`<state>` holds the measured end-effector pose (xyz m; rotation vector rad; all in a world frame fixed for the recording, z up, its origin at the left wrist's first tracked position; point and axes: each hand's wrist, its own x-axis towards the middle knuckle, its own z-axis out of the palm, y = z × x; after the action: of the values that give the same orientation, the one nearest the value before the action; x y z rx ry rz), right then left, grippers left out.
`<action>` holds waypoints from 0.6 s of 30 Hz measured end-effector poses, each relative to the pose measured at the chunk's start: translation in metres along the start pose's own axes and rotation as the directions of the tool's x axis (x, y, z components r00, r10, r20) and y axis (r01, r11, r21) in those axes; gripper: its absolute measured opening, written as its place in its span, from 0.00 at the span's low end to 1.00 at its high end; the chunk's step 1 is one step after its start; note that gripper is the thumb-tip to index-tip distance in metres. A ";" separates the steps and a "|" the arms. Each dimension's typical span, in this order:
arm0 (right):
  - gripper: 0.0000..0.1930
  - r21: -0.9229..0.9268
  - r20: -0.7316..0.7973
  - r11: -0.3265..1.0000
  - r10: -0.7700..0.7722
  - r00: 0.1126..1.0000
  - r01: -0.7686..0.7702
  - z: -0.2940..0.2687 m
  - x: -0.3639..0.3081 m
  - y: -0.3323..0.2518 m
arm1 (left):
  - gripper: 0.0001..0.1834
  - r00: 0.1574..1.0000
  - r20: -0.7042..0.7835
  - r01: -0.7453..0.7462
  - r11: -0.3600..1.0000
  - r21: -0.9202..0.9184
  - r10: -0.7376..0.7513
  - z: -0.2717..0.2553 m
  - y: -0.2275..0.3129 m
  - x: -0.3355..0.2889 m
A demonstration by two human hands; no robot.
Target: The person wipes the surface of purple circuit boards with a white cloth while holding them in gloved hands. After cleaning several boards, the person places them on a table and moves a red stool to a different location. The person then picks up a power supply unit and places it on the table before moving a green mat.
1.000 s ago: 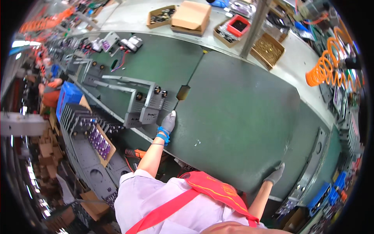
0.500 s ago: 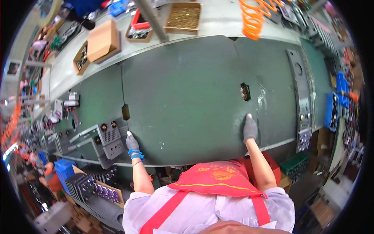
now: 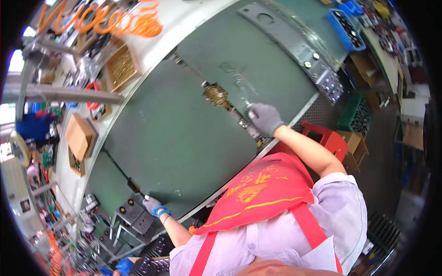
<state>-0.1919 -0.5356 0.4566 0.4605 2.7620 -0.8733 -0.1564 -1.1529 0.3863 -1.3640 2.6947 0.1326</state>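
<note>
A broad green panel (image 3: 170, 133) spans the middle of the workbench. My left hand (image 3: 153, 205), in a grey glove with pale fingertips and a blue band at the wrist, lies at its near left corner, fingers stretched out. Beside that hand stands a grey perforated metal bracket (image 3: 136, 216) with round dark-and-brass fittings. My right hand (image 3: 264, 119), also gloved in grey, is over the near left part of the right green panel (image 3: 276, 64), fingers bent together. What they grip, if anything, is hidden. A gap between the panels shows brass-coloured small parts (image 3: 216, 95).
A long grey metal plate (image 3: 276, 34) lies along the right panel. Cardboard boxes (image 3: 79, 138) and a tray of brass parts (image 3: 122, 67) line the far shelf, under an orange coiled hose (image 3: 145, 25). A red stool (image 3: 328, 140) and green crate (image 3: 354, 115) stand right of me.
My view has turned to the right. A gap has opened between the middle and right panels, uncovering small parts. My right hand's fingers have gone from pointing forward to bent.
</note>
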 end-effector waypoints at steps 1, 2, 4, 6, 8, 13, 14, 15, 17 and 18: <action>0.15 -0.045 -0.184 0.994 -0.105 0.977 0.098 -0.013 0.001 0.034 | 0.29 0.997 -0.072 0.029 0.999 -0.018 -0.030 -0.003 0.010 -0.011; 0.13 -0.155 -0.325 0.983 -0.141 0.935 0.094 -0.028 0.007 0.069 | 0.29 0.996 -0.090 -0.013 0.997 -0.082 0.006 -0.002 0.020 -0.021; 0.13 -0.458 -0.467 0.883 -0.139 0.873 -0.105 -0.068 0.016 0.137 | 0.28 0.989 -0.136 -0.093 0.974 -0.209 0.065 0.004 0.039 -0.042; 0.14 -0.644 -0.501 0.675 -0.015 0.865 -0.361 -0.097 0.024 0.203 | 0.26 0.984 -0.076 -0.173 0.946 -0.275 0.158 0.020 0.063 -0.062; 0.14 -0.672 -0.438 0.621 0.105 0.893 -0.403 -0.110 0.033 0.248 | 0.25 0.970 -0.083 -0.240 0.840 -0.487 0.229 0.032 0.089 -0.094; 0.11 -0.611 -0.090 0.791 -0.026 0.996 -0.035 -0.149 0.044 0.269 | 0.22 0.951 -0.052 -0.273 0.750 -0.603 0.304 0.003 0.191 -0.229; 0.11 -0.580 -0.061 0.814 -0.070 0.996 0.022 -0.155 0.046 0.273 | 0.22 0.941 -0.055 -0.292 0.724 -0.625 0.333 -0.004 0.207 -0.255; 0.11 -0.549 -0.026 0.831 -0.122 0.992 0.087 -0.162 0.050 0.278 | 0.21 0.933 -0.061 -0.307 0.697 -0.648 0.354 -0.007 0.220 -0.279; 0.10 -0.481 0.029 0.859 -0.183 0.983 0.174 -0.188 0.050 0.260 | 0.19 0.903 -0.079 -0.383 0.710 -0.591 0.421 -0.027 0.255 -0.326; 0.11 -0.373 -0.012 0.890 -0.287 0.958 0.262 -0.212 0.042 0.230 | 0.19 0.875 -0.127 -0.446 0.676 -0.587 0.467 -0.031 0.269 -0.343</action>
<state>-0.1708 -0.2231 0.4949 0.0297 3.0042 -0.3705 -0.1734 -0.7249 0.4732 -0.6919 3.0296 1.1410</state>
